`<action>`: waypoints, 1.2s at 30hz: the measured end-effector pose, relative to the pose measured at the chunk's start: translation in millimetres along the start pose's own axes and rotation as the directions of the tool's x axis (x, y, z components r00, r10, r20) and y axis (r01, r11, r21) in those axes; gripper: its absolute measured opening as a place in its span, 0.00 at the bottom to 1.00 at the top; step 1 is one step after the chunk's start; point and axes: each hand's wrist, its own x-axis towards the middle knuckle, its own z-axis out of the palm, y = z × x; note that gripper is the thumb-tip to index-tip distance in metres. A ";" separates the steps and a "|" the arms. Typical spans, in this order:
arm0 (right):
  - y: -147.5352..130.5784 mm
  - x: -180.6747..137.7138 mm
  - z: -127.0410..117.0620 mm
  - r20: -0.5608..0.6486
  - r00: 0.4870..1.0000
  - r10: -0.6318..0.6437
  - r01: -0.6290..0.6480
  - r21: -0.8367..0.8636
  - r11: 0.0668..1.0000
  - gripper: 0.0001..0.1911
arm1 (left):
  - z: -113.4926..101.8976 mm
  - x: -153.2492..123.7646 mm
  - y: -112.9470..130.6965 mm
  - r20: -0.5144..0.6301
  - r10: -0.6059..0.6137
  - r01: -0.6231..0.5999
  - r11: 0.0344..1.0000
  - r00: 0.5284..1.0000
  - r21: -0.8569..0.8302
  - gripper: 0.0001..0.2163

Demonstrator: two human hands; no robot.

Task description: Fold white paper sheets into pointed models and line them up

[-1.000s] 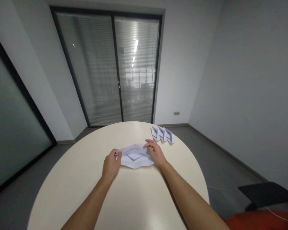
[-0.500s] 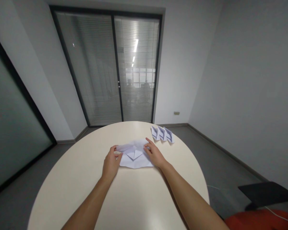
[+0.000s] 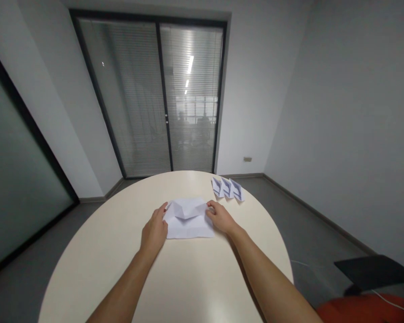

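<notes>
A creased sheet of white paper (image 3: 190,228) lies in front of me on the round table, its middle raised in a folded ridge with a pointed flap. At its left edge, my left hand (image 3: 154,229) pinches the paper between thumb and fingers. My right hand (image 3: 222,217) grips the upper right edge, fingers curled in and the fingertips partly hidden. Farther back on the right, three folded white paper pieces (image 3: 227,188) stand side by side in a row, apart from both hands.
The round cream table (image 3: 104,251) fills the foreground. To the lower right are a red chair seat (image 3: 366,309) and a flat black panel (image 3: 375,272), with a thin white cable. A glass door with blinds (image 3: 191,134) stands beyond the table.
The paper's centre has opened out, its flap rising from a flat-lying point into a wider ridge. My right fingers have curled in, and the sheet's near edge lies straighter.
</notes>
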 end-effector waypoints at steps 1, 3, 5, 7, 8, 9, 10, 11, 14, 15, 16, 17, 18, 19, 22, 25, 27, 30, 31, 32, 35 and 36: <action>-0.4 -1.0 -1.8 0.030 1.000 0.009 -0.009 0.000 1.000 0.08 | -0.6 0.0 1.0 0.034 -0.006 0.005 1.000 0.999 0.026 0.30; 0.3 -2.1 -4.0 0.076 0.997 -0.003 0.001 0.021 1.000 0.12 | -1.7 0.8 2.7 0.090 -0.016 0.009 0.997 0.996 0.076 0.33; 2.0 -1.9 -4.5 0.121 0.992 -0.040 0.033 0.058 0.998 0.16 | -3.6 2.3 4.3 0.126 -0.012 0.000 0.995 0.992 0.095 0.35; 2.9 -0.9 -4.3 0.167 0.983 -0.073 0.058 0.096 0.994 0.20 | -6.4 3.7 6.0 0.152 0.000 -0.010 0.998 0.988 0.063 0.36; 2.5 -0.5 -4.2 0.184 0.979 -0.087 0.069 0.103 0.992 0.21 | -7.9 4.2 6.8 0.165 0.008 -0.013 0.999 0.986 0.030 0.35; 1.6 -0.2 -4.2 0.197 0.975 -0.098 0.079 0.101 0.992 0.22 | -9.3 4.5 7.5 0.176 0.021 -0.020 1.000 0.984 -0.008 0.34; 0.0 -0.1 -4.4 0.207 0.972 -0.108 0.090 0.093 0.992 0.22 | -10.5 4.6 8.1 0.186 0.038 -0.030 0.999 0.982 -0.044 0.32; -2.1 -0.2 -4.8 0.214 0.970 -0.118 0.102 0.085 0.991 0.21 | -11.3 4.5 8.5 0.197 0.054 -0.040 0.996 0.979 -0.075 0.30; -9.9 -1.5 -6.3 0.234 0.963 -0.135 0.120 0.080 0.990 0.17 | -11.5 3.7 8.0 0.243 0.075 -0.046 0.992 0.967 -0.122 0.26; -12.3 -2.2 -6.8 0.240 0.961 -0.135 0.119 0.079 0.990 0.14 | -11.0 3.7 7.0 0.251 0.081 -0.047 0.989 0.965 -0.138 0.27; -14.4 -2.8 -7.3 0.244 0.961 -0.130 0.114 0.079 0.990 0.12 | -10.2 4.0 5.6 0.250 0.092 -0.050 0.984 0.964 -0.169 0.27; -16.1 -3.5 -7.7 0.251 0.960 -0.125 0.108 0.082 0.991 0.10 | -9.4 4.8 3.8 0.242 0.109 -0.056 0.975 0.964 -0.215 0.26; -17.4 -4.1 -7.9 0.259 0.958 -0.123 0.103 0.090 0.991 0.08 | -8.5 6.0 1.5 0.230 0.128 -0.064 0.961 0.965 -0.268 0.24; -18.3 -4.5 -8.2 0.265 0.956 -0.124 0.100 0.102 0.990 0.06 | -7.7 7.7 -1.1 0.215 0.137 -0.063 0.945 0.967 -0.320 0.21; -17.9 -4.6 -8.4 0.235 0.964 -0.126 0.098 0.128 0.987 0.03 | -5.9 14.4 -9.1 0.186 0.037 0.042 0.914 0.982 -0.405 0.11; -12.9 -3.0 -8.3 0.123 0.990 -0.073 0.056 0.137 0.989 0.06 | -5.6 19.6 -13.9 0.196 -0.093 0.178 0.860 0.976 -0.478 0.08; -7.9 -2.0 -8.3 0.067 0.997 -0.036 0.026 0.146 0.989 0.08 | -6.2 20.4 -14.1 0.240 -0.097 0.219 0.800 0.966 -0.559 0.11; -1.6 -3.0 -10.1 0.115 0.993 -0.003 -0.007 0.086 0.996 0.07 | -8.2 18.3 -11.6 0.311 -0.095 0.281 0.717 0.946 -0.638 0.20; -1.2 -4.1 -11.7 0.158 0.987 0.011 -0.018 0.046 0.999 0.08 | -9.3 17.4 -10.6 0.331 -0.102 0.304 0.701 0.938 -0.645 0.23; -2.3 -5.5 -14.2 0.200 0.979 0.026 -0.028 0.004 1.000 0.10 | -10.5 16.8 -9.7 0.346 -0.109 0.321 0.692 0.932 -0.646 0.25; -17.3 -11.4 -28.4 0.251 0.967 0.033 -0.017 -0.067 0.998 0.24 | -14.8 16.8 -8.3 0.363 -0.138 0.345 0.719 0.922 -0.603 0.23; -25.6 -14.4 -36.4 0.231 0.973 0.011 0.006 -0.074 0.997 0.28 | -16.0 17.6 -8.5 0.353 -0.159 0.349 0.736 0.922 -0.580 0.20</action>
